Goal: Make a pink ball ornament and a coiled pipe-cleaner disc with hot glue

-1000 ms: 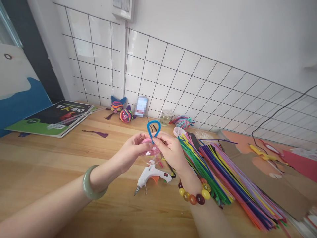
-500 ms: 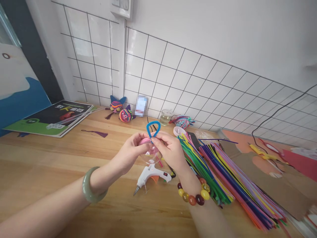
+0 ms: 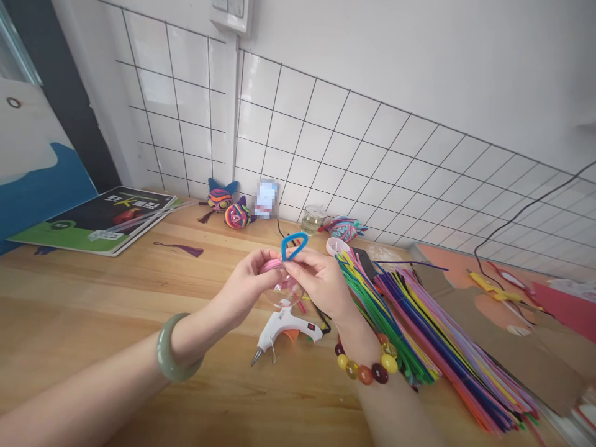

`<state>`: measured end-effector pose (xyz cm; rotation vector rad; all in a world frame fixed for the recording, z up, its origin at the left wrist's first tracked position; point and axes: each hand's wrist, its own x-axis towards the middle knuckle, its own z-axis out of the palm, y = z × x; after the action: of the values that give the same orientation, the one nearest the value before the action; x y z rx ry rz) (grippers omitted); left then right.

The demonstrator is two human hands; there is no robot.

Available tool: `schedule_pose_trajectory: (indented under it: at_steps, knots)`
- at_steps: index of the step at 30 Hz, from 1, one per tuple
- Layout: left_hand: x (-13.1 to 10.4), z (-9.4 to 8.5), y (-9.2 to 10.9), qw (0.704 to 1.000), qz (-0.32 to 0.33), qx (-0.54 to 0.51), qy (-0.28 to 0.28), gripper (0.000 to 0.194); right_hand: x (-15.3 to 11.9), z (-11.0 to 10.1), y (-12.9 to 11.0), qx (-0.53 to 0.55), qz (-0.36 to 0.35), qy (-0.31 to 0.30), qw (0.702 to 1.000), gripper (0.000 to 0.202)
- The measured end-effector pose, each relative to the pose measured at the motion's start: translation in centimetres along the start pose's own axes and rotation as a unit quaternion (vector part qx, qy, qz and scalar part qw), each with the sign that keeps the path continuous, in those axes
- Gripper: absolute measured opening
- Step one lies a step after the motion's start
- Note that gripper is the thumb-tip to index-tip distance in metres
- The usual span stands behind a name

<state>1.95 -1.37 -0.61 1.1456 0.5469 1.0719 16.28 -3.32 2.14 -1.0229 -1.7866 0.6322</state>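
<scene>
My left hand [image 3: 244,282] is closed around a clear plastic ball [image 3: 278,297], which has pink pipe cleaner [image 3: 272,266] wound over its upper part. With thumb and fingers, my right hand [image 3: 323,287] pinches the base of a blue pipe cleaner [image 3: 298,236], bent into a teardrop loop that stands up above the fingertips. The fingertips of both hands meet at the ball's top, so whether the loop is joined to the ball is hidden. Just below the ball, a white glue gun [image 3: 282,324] lies on the wooden table [image 3: 218,400], its nozzle toward the lower left.
Bundles of coloured pipe cleaners [image 3: 447,335] lie at the right, beside brown cardboard [image 3: 535,354] with a yellow tool [image 3: 493,287]. Decorated balls [image 3: 237,215], a phone [image 3: 266,198] and a glass jar [image 3: 313,219] line the wall. A purple tassel [image 3: 186,249] and a book [image 3: 107,217] are left.
The blue loop has tipped over to the right and looks flatter. Both hands stay almost where they were, still together at the ball.
</scene>
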Motion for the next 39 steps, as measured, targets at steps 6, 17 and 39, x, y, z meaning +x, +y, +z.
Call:
schedule_pose_trajectory:
  at_steps: [6,17,39]
  knots:
    - [0.1,-0.3,-0.2,1.0,-0.013,0.022,-0.005,0.017,0.0,-0.1,-0.1,-0.005,-0.001,0.006,1.0,0.019]
    - [0.3,-0.2,0.2,0.999,0.008,-0.011,-0.05,0.024,0.2,-0.8,0.1,0.031,0.015,-0.012,0.999,0.022]
    - [0.9,-1.6,1.3,0.987,-0.036,0.121,-0.096,0.024,-0.1,-1.3,0.1,-0.083,0.01,0.082,0.993,0.018]
